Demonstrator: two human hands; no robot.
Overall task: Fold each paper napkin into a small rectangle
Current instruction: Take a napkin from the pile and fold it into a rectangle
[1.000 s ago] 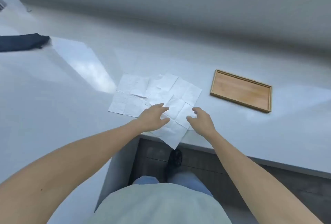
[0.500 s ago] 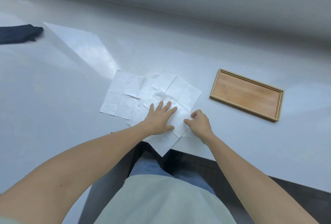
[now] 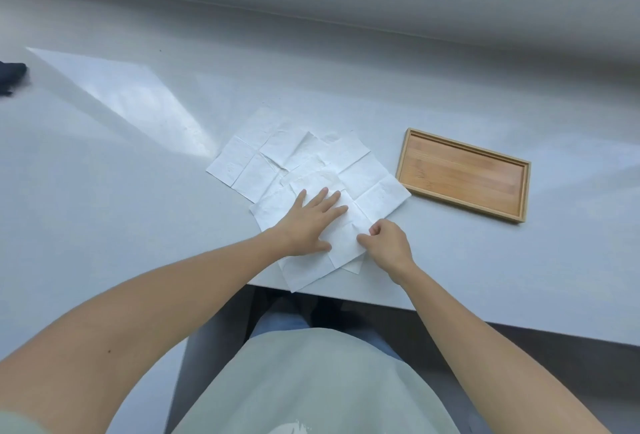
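Observation:
Several white paper napkins [image 3: 363,170] lie unfolded and overlapping on the grey table, creased into squares. The nearest one [image 3: 343,239] sits at the table's front edge, one corner hanging slightly over it. My left hand [image 3: 311,222] lies flat on this napkin with fingers spread and pressing down. My right hand [image 3: 388,243] is just to its right, fingers curled, pinching the napkin's right edge between thumb and fingertips.
A shallow wooden tray [image 3: 464,173] lies to the right of the napkins. A dark cloth [image 3: 10,76] shows at the far left edge. The grey table [image 3: 138,191] ends just below my hands; my lap is under it.
My left hand came down from hovering and now presses flat on the nearest napkin. My right hand curled onto the napkin's right edge. The view shifted left.

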